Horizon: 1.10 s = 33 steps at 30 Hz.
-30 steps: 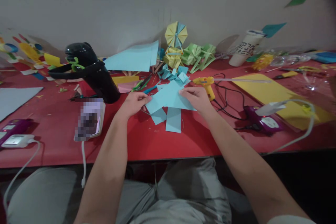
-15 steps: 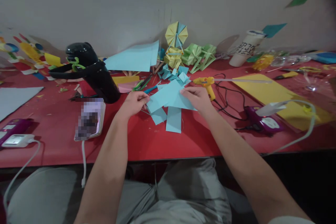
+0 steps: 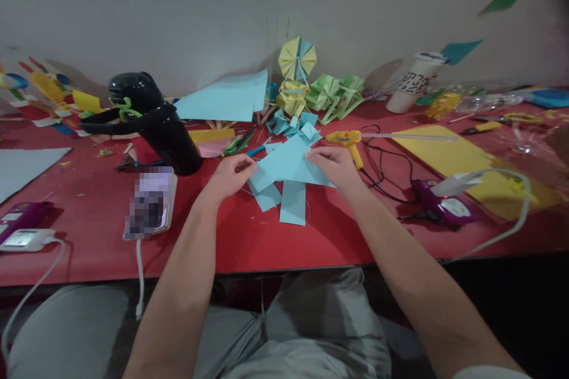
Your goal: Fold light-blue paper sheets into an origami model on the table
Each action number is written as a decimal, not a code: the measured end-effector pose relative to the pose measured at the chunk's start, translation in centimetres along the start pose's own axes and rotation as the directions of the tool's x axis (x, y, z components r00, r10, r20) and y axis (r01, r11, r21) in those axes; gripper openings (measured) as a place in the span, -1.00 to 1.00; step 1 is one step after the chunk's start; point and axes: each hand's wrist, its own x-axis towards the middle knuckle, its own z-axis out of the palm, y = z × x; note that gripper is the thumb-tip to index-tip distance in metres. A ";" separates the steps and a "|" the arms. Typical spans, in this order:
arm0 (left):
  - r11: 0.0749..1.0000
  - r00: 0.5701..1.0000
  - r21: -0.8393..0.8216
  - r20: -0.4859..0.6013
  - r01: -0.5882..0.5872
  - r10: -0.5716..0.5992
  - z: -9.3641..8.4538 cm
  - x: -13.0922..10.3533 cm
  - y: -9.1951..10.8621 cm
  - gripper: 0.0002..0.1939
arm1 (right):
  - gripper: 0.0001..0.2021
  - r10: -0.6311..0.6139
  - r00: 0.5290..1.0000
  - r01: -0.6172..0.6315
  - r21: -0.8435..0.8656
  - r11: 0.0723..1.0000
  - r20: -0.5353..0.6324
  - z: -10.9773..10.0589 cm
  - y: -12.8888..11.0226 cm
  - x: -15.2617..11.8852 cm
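Note:
Between my hands is a light blue paper piece point(image 3: 288, 163), raised a little over the red table point(image 3: 267, 249). My left hand point(image 3: 235, 173) pinches its left edge between thumb and fingers. On its right part, the thumb and fingers of my right hand point(image 3: 329, 167) are closed. Under and below it lie more blue pieces, among them a rectangular strip point(image 3: 293, 204) and a tilted piece point(image 3: 268, 196). Just behind are small folded blue pieces point(image 3: 308, 128).
A black bottle point(image 3: 164, 130) and a phone point(image 3: 151, 204) stand and lie at left. Right of my hands are a yellow glue gun point(image 3: 349, 139), its cord, a purple power strip point(image 3: 444, 204) and yellow paper point(image 3: 466, 166). Folded paper ornaments point(image 3: 297, 65) stand behind.
The whole view has shifted slightly. My left hand's fingers have moved a little at the paper's left edge; my right hand keeps its place on the paper.

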 end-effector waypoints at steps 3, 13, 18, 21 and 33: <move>0.999 1.000 -0.055 0.012 0.000 0.001 0.3 0.0 0.4 -0.72 | -0.72 0.010 1.000 -0.010 -0.005 1.000 0.026 0.2 -0.2 -0.1; 0.998 0.995 -0.026 0.087 0.060 -0.058 0.4 0.3 -0.2 -0.81 | -0.70 0.091 0.961 -0.115 0.079 0.990 0.261 1.1 -0.1 -0.8; 1.000 0.985 -0.027 0.172 -0.002 0.007 1.2 0.0 0.5 -0.80 | -0.66 0.049 0.953 -0.051 0.000 0.999 0.299 1.4 -0.1 -1.0; 0.999 0.986 -0.003 0.159 -0.048 0.048 1.6 0.1 0.4 -0.77 | -0.67 0.043 0.958 -0.030 -0.052 0.998 0.283 1.5 0.0 -1.0; 0.972 0.976 0.183 0.187 -0.150 0.115 3.1 -0.2 0.8 -0.78 | -0.85 -0.377 0.823 0.540 -0.383 0.749 0.425 1.9 1.0 -1.1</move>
